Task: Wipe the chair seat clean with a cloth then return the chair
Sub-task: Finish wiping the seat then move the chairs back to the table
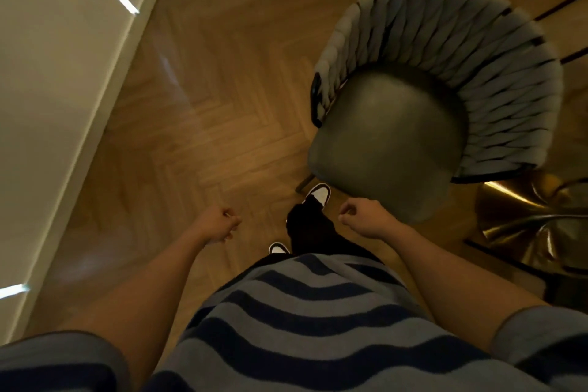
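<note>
A chair (386, 137) with a smooth dark grey-green seat and a curved woven grey backrest (477, 73) stands on the floor at the right, in front of me. My right hand (361, 216) hangs just short of the seat's near edge, fingers loosely curled, holding nothing. Further left, my left hand (219, 224) hovers over the floor, also loosely curled and empty. No cloth is in view.
Herringbone wood flooring (206, 105) fills the middle. A pale wall (47, 89) with lit strips runs along the left. A shiny gold pedestal base (525, 213) sits at the right, close beside the chair. My feet in dark and white shoes (316, 192) stand near the chair's front.
</note>
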